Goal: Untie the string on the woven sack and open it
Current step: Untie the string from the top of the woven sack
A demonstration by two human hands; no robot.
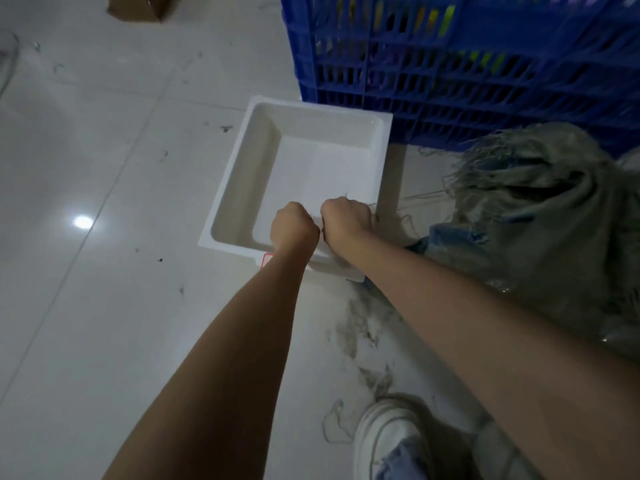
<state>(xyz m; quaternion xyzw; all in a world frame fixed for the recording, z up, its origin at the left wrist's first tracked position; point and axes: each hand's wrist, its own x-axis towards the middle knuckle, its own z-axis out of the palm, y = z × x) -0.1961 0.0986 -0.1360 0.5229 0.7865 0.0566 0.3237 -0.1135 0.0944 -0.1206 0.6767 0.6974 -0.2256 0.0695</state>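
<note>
On the left there is only the pale glossy tiled floor [104,168], scuffed and bright with one lamp reflection, and the corner of a brown cardboard box [145,6] at its far edge. Next comes the shallow square white plastic tray [242,174], empty. Both my fists hover over its near edge: my left hand [293,226] is curled closed, and my right hand [346,220] is closed too, just beside it, knuckles nearly touching. I judge they pinch a thin pale string [420,194] between them, since a fine strand runs off from my right hand towards the sack, but what my fingers hold is hidden from me.

Behind the tray stands the blue plastic lattice crate [467,71] with coloured things inside. Furthest right, against the crate, slumps the grey-green woven sack [554,216], its frayed mouth gaping a little and loose fibres trailing over the floor.

The sack looks soft and floppy, light at the neck, and rough enough not to slip. I would take the mouth by its hem on both sides, not by the fringe, which would likely pull away in threads.
</note>
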